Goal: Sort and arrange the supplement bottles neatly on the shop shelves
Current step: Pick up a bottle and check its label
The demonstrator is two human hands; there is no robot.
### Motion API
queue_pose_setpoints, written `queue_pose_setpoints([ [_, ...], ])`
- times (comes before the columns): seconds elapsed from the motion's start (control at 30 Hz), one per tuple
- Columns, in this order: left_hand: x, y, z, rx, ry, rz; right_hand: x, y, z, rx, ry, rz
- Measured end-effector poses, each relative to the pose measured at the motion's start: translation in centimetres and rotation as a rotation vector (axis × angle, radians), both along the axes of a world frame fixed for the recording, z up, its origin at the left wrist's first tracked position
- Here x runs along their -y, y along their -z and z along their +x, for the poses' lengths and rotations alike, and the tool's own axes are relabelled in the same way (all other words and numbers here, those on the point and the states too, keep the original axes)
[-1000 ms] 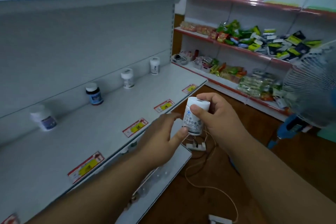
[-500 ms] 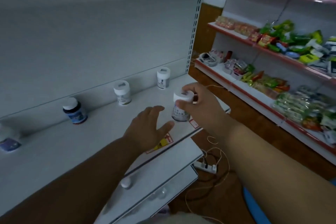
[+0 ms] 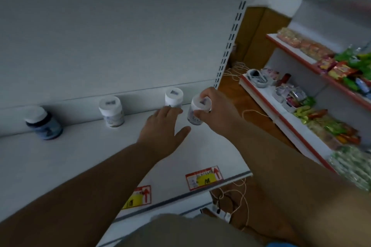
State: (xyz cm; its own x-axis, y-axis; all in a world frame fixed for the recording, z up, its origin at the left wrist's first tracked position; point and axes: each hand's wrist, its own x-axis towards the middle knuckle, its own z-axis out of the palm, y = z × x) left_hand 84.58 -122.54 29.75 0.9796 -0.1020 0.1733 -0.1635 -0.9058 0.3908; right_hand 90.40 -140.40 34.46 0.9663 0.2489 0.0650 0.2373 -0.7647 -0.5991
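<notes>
My right hand [image 3: 215, 113] grips a white supplement bottle [image 3: 197, 111] by its cap, low over the white shelf [image 3: 80, 156] near the back wall. My left hand [image 3: 163, 124] reaches flat over the shelf with fingers straight, its fingertips at the foot of another white bottle [image 3: 173, 96]. Further left along the back wall stand a third white bottle [image 3: 111, 111] and a dark blue bottle [image 3: 43, 123] with a white cap.
Red and yellow price tags [image 3: 203, 177] line the shelf's front edge. To the right a red-edged rack [image 3: 285, 118] holds snack packets. Cables and a power strip [image 3: 226, 214] lie on the wooden floor below.
My right hand has carried the bottle from the shelf's front edge to the back wall, beside the rightmost bottle. My left hand has reached forward with it. The camera has leaned in.
</notes>
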Motion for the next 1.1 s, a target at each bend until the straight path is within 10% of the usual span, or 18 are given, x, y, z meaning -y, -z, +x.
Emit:
queue_pose_setpoints([
  [0.67,3.3,-0.6,3.7,-0.053,-0.259,0.273,-0.7,2.0,8.1,0.321,-0.418,-0.442],
  [1.1,1.7,-0.1,-2.8,0.054,-0.294,0.169,-2.5,1.4,0.9,0.445,-0.380,-0.231],
])
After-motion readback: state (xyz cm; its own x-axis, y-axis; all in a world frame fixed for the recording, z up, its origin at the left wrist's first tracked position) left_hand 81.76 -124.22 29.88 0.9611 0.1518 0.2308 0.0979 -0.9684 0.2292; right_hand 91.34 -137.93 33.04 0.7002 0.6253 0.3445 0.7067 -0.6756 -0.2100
